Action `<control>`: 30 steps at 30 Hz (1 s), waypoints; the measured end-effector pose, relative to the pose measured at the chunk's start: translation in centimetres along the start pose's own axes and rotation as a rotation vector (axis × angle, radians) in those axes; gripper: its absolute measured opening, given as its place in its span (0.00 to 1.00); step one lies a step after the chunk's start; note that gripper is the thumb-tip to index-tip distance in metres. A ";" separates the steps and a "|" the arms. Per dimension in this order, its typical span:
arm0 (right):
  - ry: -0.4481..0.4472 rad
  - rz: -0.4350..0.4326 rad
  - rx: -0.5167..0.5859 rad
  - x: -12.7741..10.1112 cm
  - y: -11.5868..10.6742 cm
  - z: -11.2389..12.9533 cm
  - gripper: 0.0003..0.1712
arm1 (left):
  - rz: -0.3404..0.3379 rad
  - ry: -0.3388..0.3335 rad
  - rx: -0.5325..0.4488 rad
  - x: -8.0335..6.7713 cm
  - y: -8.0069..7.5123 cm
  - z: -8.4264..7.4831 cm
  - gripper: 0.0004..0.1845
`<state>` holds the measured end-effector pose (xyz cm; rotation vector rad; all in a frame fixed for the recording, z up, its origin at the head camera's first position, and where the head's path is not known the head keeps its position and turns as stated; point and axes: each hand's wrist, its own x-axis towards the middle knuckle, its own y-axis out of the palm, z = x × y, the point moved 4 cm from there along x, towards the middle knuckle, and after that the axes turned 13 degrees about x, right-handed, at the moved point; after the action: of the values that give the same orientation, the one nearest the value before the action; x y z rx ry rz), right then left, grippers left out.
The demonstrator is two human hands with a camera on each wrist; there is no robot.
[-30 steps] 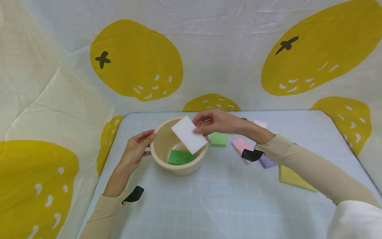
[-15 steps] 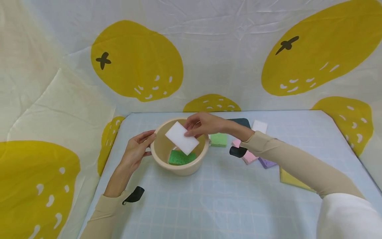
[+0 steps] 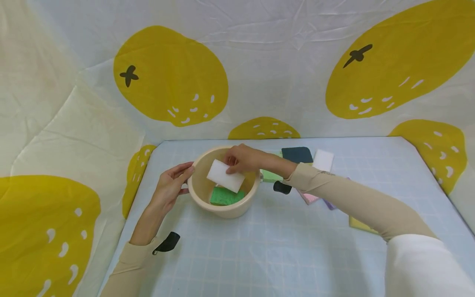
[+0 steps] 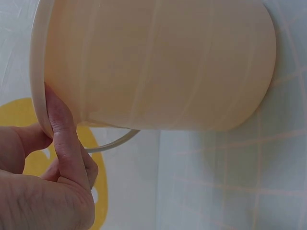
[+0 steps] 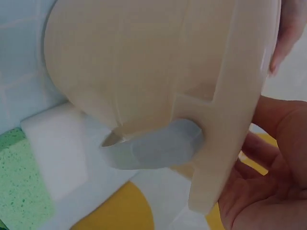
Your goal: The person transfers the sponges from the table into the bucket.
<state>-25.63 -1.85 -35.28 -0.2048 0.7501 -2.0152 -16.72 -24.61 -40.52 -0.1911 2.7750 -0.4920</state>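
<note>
Sponge (image 3: 225,175), the white one mid-frame, looks feather-light and squishy, right hand (image 3: 241,159) pinching its upper edge over the bowl (image 3: 222,210), left hand (image 3: 171,184) gripping the rim.

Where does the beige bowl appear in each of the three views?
Head: the beige bowl sits centre-left on the table, left hand on its rim.
Left wrist: the bowl's outer wall fills the top.
Right wrist: its wall and rim fill the upper frame.
Shared landmark: the bowl's pale rim.

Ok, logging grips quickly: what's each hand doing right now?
Left hand: grips the bowl rim.
Right hand: pinches the white sponge over the bowl.
</note>
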 end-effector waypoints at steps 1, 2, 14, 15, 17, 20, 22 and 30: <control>0.004 -0.002 -0.018 0.1 0.1 0.1 0.13 | 0.000 0.001 -0.002 0.0 0.0 0.0 0.28; 0.006 -0.005 -0.035 0.2 0.2 0.1 0.12 | 0.001 0.002 -0.002 0.0 0.0 0.0 0.28; 0.043 -0.072 -0.279 1.2 1.8 0.1 0.05 | 0.002 0.011 0.002 0.0 0.1 0.0 0.28; 0.044 -0.070 -0.300 1.2 2.0 0.0 0.05 | 0.001 0.009 0.004 0.0 0.1 0.0 0.28; 0.014 -0.072 -0.334 1.2 2.4 -0.2 0.06 | 0.000 0.005 0.006 0.0 0.1 0.0 0.28; -0.065 -0.090 -0.378 1.3 2.9 -0.4 0.07 | 0.000 0.002 0.002 0.0 0.1 0.0 0.28; -0.120 -0.108 -0.405 1.2 3.1 -0.5 0.07 | 0.001 0.001 0.000 0.0 0.1 0.1 0.28; -0.135 -0.116 -0.417 1.1 3.3 -0.5 0.06 | 0.000 0.000 0.003 0.0 0.1 0.0 0.28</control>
<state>-24.04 -3.72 -37.80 -0.6322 1.0852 -1.9090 -16.71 -24.53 -40.59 -0.1911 2.7742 -0.4956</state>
